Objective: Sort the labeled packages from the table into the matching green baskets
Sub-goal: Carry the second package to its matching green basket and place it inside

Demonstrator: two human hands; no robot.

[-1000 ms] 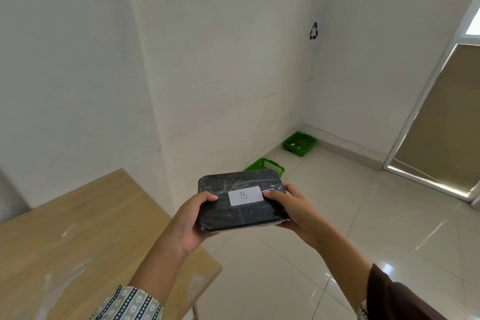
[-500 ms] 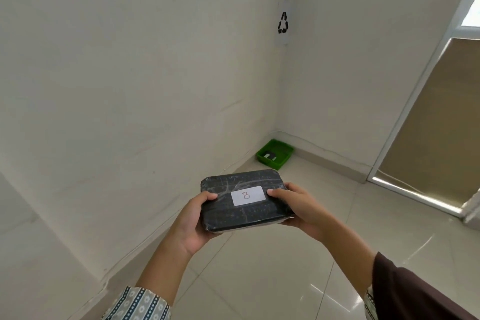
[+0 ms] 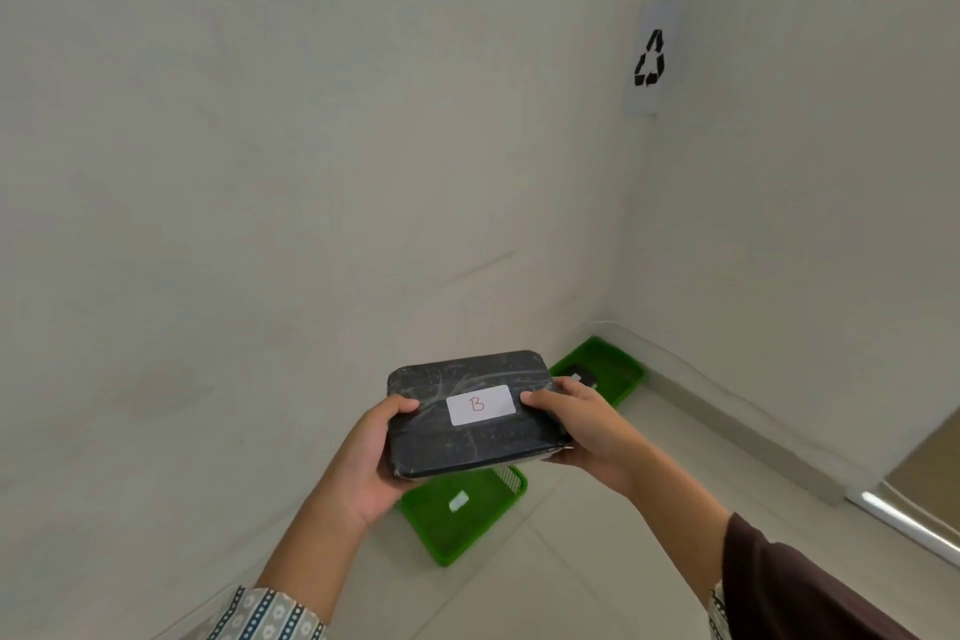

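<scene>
Closer to corner than before; near green plastic basket [image 3: 462, 515] now under black wrapped package, white "B" label [image 3: 470, 413]. Left hand [image 3: 371, 457], right hand [image 3: 584, 426] grip package ends. Carry step; next: check basket label, lower in.

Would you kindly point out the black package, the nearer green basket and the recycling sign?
black package [image 3: 467, 442], head view, bare top face below its label.
nearer green basket [image 3: 470, 533], head view, bare floor of the basket.
recycling sign [image 3: 649, 60], head view, the black arrows symbol.
</scene>
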